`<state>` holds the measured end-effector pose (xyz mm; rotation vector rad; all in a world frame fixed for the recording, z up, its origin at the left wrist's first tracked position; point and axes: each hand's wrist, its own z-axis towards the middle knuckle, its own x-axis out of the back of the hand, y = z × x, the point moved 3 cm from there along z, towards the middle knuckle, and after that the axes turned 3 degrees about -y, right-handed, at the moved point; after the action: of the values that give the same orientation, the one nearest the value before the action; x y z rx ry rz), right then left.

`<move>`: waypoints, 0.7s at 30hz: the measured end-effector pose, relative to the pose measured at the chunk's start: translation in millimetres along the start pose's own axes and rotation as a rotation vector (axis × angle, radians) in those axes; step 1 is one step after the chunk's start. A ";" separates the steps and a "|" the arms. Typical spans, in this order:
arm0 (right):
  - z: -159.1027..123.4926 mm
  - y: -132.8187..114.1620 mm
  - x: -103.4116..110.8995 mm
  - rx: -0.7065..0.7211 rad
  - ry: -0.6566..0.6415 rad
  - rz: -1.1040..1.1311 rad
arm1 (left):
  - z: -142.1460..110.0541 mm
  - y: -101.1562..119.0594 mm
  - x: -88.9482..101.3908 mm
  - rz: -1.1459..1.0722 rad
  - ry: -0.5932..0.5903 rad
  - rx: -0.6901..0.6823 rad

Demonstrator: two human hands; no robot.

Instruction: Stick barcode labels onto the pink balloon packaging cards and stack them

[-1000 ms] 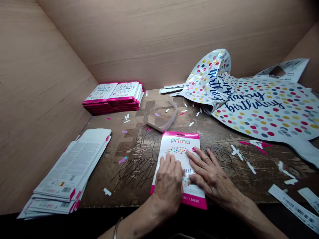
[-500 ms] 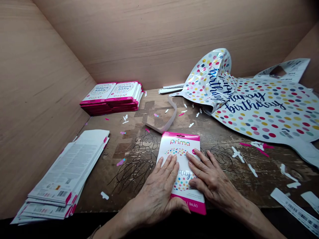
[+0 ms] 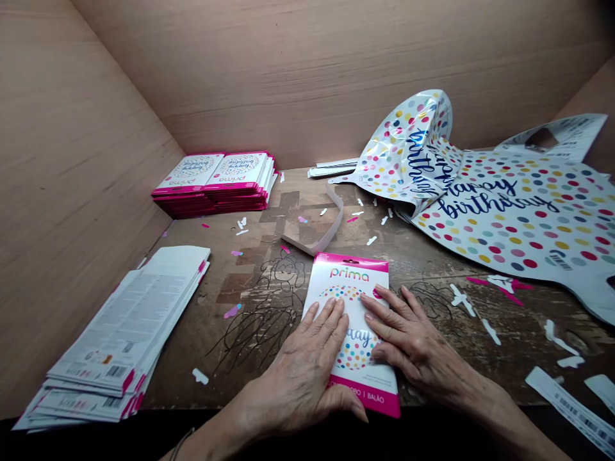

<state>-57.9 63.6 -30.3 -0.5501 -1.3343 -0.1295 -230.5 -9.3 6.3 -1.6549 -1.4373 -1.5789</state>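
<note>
A white and pink balloon packet (image 3: 350,274) marked "prima" lies face up at the table's front edge. Across its left side rests my left hand (image 3: 312,358), fingers stretched flat and thumb over the lower pink band. My right hand (image 3: 408,336) lies on the packet's right side, its fingers spread and slightly bent. Both palms cover part of the printed dotted design. Neither hand grips anything. What is inside the packet cannot be seen.
Finished-looking packets (image 3: 235,169) stand stacked at the back left. Printed sleeves (image 3: 129,320) are piled at front left. Dotted "happy birthday" foil balloons (image 3: 500,218) spread over the right side. A curled strip (image 3: 331,230), paper scraps (image 3: 462,299) and barcode strips (image 3: 571,410) lie about.
My right hand has shifted very slightly on the packet, while the left stays flat in place. The whole view has moved a little; the other things lie as before.
</note>
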 end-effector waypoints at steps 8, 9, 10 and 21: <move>-1.1 5.1 -0.5 0.043 0.003 0.008 | -1.0 -2.9 -4.2 0.012 0.052 -0.041; -1.2 4.6 -0.3 0.052 0.023 0.001 | -1.0 -2.9 -4.2 0.017 0.053 -0.047; -1.1 3.9 0.2 0.054 0.046 -0.008 | -0.9 -2.8 -3.9 0.022 0.051 -0.050; -4.8 -1.9 4.3 0.092 0.116 -0.007 | -3.5 -8.9 1.0 -0.026 0.033 -0.052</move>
<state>-53.4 60.7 -26.3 -0.4534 -1.2226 -0.1035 -240.0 -8.7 5.2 -1.6375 -1.4181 -1.6637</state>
